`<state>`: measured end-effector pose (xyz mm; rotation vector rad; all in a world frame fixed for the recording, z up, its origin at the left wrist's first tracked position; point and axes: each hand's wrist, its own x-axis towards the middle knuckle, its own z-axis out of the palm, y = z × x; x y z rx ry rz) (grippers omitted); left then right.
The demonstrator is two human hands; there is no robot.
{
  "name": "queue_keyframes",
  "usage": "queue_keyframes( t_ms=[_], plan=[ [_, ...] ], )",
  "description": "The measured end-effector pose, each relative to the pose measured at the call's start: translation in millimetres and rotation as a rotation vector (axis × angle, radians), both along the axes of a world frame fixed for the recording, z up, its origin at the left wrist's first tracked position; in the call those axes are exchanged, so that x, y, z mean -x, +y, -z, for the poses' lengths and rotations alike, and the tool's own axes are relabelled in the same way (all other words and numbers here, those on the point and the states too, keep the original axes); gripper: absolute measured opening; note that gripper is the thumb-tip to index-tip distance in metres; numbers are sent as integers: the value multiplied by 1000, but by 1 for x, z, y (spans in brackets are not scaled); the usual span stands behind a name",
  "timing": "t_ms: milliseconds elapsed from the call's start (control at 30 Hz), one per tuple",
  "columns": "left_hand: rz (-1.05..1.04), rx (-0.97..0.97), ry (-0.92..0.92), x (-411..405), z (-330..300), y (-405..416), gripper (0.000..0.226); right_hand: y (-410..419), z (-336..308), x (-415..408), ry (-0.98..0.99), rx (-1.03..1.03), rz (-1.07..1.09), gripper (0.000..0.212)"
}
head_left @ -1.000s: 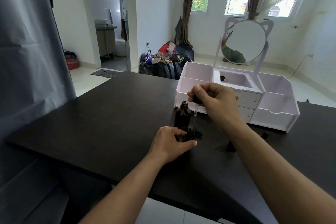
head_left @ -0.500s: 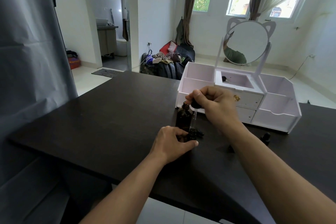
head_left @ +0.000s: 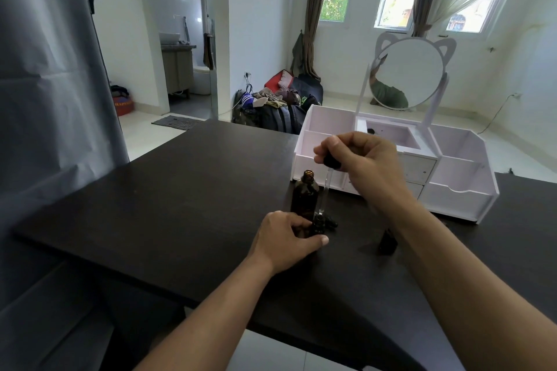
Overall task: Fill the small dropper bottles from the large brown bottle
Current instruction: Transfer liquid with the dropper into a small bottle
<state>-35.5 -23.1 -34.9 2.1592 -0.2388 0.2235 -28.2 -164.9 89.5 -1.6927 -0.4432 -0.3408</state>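
Behind both hands, white organizer (head_left: 458, 196); right forearm (head_left: 452, 265) hides another bottle (head_left: 386, 242).

Your large bottle (head_left: 305, 194) stands mid-frame on the table (head_left: 168, 199), uncapped. Small dropper bottle (head_left: 319, 224) sits just below-right of it, with your left hand (head_left: 284, 239) against it. Pipette (head_left: 325, 190) hangs above it from your right hand (head_left: 367, 166). Organizer (head_left: 452, 178) sits right, behind; another small bottle (head_left: 387, 239) lower right.

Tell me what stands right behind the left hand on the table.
The large brown bottle stands there uncapped, upright. Beside it the small dropper bottle, gripped by the left hand, takes the pipette from the right hand. Its base is hidden by fingers.
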Motion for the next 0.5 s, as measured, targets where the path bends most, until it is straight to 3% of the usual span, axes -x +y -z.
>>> queue_keyframes(
  t_ms=[267, 500],
  plan=[
    [-7, -2, -30, -3, 4, 0, 39, 8, -30, -14, -121, -122, 49, 11],
    [-34, -19, -2, -2, 4, -1, 43, 21, -28, -28, -149, -107, 111, 11]
  ],
)
